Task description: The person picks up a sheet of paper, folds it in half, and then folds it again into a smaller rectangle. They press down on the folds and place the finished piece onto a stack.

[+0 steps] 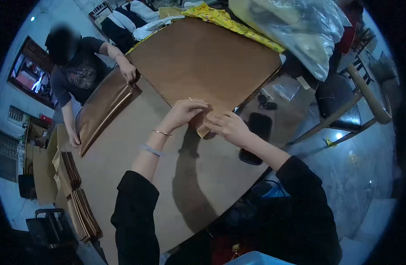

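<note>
A large brown sheet [207, 57] lies over the upper part of the table [141, 176], one corner pointing toward me. At that corner my left hand [187, 112] has its fingers bent against the sheet's left edge. My right hand [227, 127] pinches the folded corner from the other side, its fingertips close to those of my left hand. A small flap of the brown sheet sticks out below the fingers. Each hand partly hides the corner.
Across the table at the left, a co-worker holds another folded brown sheet [105, 104]. Folded brown stacks [83, 214] lie at the left edge. Beside my right forearm is a black phone [259, 128], with dark sunglasses [268, 102] beyond. A plastic bag [295, 31] and chair [344, 99] stand right.
</note>
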Tool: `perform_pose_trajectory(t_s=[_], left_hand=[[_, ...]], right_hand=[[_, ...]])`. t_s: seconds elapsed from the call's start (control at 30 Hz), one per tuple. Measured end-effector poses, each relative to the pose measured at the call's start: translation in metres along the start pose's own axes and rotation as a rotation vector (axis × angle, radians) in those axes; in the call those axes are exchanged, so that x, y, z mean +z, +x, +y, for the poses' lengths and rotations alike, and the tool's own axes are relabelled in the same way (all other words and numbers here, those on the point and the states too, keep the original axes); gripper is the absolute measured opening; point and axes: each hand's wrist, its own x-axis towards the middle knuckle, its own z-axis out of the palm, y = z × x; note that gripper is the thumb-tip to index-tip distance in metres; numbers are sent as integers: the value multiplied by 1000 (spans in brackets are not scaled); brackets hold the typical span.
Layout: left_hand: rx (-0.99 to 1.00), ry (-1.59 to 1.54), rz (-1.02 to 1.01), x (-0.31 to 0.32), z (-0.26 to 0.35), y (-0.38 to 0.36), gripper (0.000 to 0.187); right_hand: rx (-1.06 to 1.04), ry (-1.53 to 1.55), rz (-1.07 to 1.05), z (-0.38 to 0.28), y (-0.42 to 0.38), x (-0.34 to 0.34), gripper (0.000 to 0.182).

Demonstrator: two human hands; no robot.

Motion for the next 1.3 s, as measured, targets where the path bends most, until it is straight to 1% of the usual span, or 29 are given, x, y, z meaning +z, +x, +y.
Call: perform_pose_trajectory(t_s=[0.03,0.1,0.13,0.17,0.23,0.27,0.33,0.37,0.4,0.5,0.53,0.57,0.6,0.63,0.67,0.7,0.73,0.77,0.8,0.87,0.9,0.93,1.0,1.03,1.07,1.13,1.2,1.27,1.3], left_hand=[[-75,-96,-44,-1,-3,2,22],[-235,-285,-131,-4,-11,0,23],[-221,-347,-184,-6,-18,-1,23],[-238,-351,-185,-5,-22,-5,23],[-342,-618,-208,-7,-26,-10,24],[-334,-585,-240,-6,-31,-11,28],[-349,-592,-266,-10,-32,-10,26],[-346,-600,-290,-11,-32,-9,25],[-295,-631,-300,-11,-34,-8,26],[-266,-616,-344,-12,-40,-8,25],[-136,-549,-337,-9,-46,-6,24],[-143,-554,-337,-7,-49,-9,24],[-187,-577,-328,-6,-48,-10,23],[-231,-599,-319,-6,-47,-10,22],[-269,-627,-266,-4,-46,-12,22],[-271,-631,-267,-3,-44,-12,22],[-374,-525,-250,-3,-41,-12,23],[-475,-416,-231,-3,-39,-11,23],[-361,-526,-116,2,-40,-13,25],[-352,-535,-129,5,-46,-16,25],[-341,-544,-143,4,-46,-16,25],[-338,-551,-153,4,-45,-15,24],[-338,-578,-156,3,-43,-16,22],[-334,-603,-157,2,-43,-17,21],[-336,-603,-156,1,-43,-17,21],[-309,-605,-194,-1,-45,-17,21],[-285,-578,-198,-2,-47,-18,21],[-257,-550,-200,-1,-50,-18,22],[-231,-588,-218,-1,-50,-18,23]], right_hand=[[6,1,-8,2,-1,-2,32],[38,126,65,3,1,-6,32],[120,177,122,2,3,-8,23],[119,194,116,0,6,-10,23],[360,335,205,-6,12,-10,15],[426,356,186,-5,12,-8,14],[499,361,135,-4,15,-12,15],[521,393,151,-3,15,-11,16],[523,400,148,-3,14,-10,16],[592,427,158,-3,16,-8,16],[595,434,151,-3,16,-7,16],[581,408,166,-3,15,-7,16],[566,381,181,-3,15,-7,16],[597,401,40,-1,16,-12,20],[597,405,36,-3,17,-13,20],[574,391,79,-5,18,-13,25],[551,375,122,-6,18,-14,32],[468,346,147,-6,19,-14,41],[467,347,147,-5,20,-14,41],[301,169,97,-6,21,-15,36],[283,212,102,-5,21,-16,28],[285,217,101,-4,18,-13,28],[409,425,40,0,16,-8,19],[457,419,26,1,18,-8,15],[456,421,26,1,21,-9,15],[607,701,103,1,26,-11,16],[608,700,77,2,28,-15,16],[698,766,45,3,29,-14,17],[697,766,45,3,28,-13,17]])
